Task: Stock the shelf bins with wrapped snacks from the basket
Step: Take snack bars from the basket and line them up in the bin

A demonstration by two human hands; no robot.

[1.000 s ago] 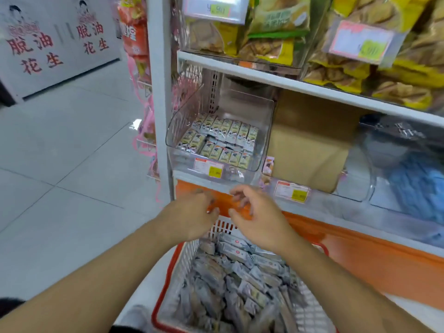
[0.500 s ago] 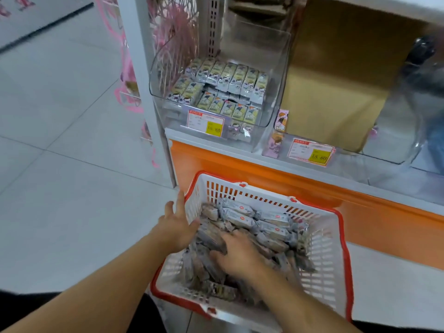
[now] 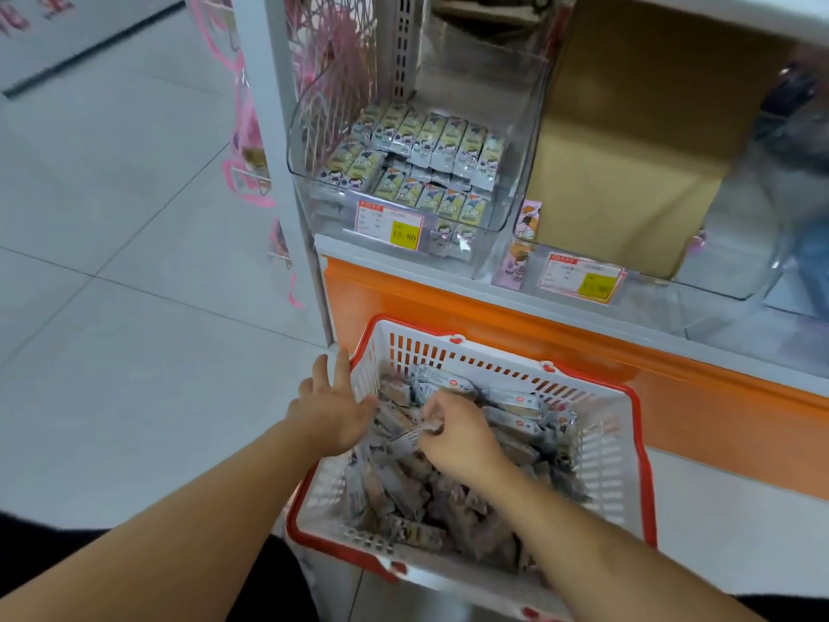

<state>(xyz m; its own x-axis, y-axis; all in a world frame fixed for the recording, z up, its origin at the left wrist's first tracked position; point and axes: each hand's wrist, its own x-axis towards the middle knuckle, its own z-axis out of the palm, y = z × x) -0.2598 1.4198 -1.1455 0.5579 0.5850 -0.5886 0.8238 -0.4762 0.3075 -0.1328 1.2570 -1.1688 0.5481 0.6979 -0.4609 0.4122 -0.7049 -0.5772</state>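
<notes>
Both hands are down in the basket (image 3: 601,446), white mesh with a red rim, sitting on the floor against the orange shelf base (image 3: 583,347). Right hand (image 3: 457,435): grip clenched on wrapped snacks (image 3: 406,435), fingers curled round a small bunch of silver wrappers at the top of the pile, left of centre. Left hand (image 3: 334,408): grip released, fingers spread over the basket's left rim, thumb touching the wrappers just beside the right hand's bunch. The rest of the snack pile (image 3: 448,491) lies loose below and to the right of both hands. The clear shelf bin (image 3: 516,181) sits above the basket, well apart from the hands, partly filled with rows of yellow-and-grey packets (image 3: 430,145). A price tag (image 3: 391,225) hangs on its front. A cardboard box (image 3: 637,141) is to its right.
</notes>
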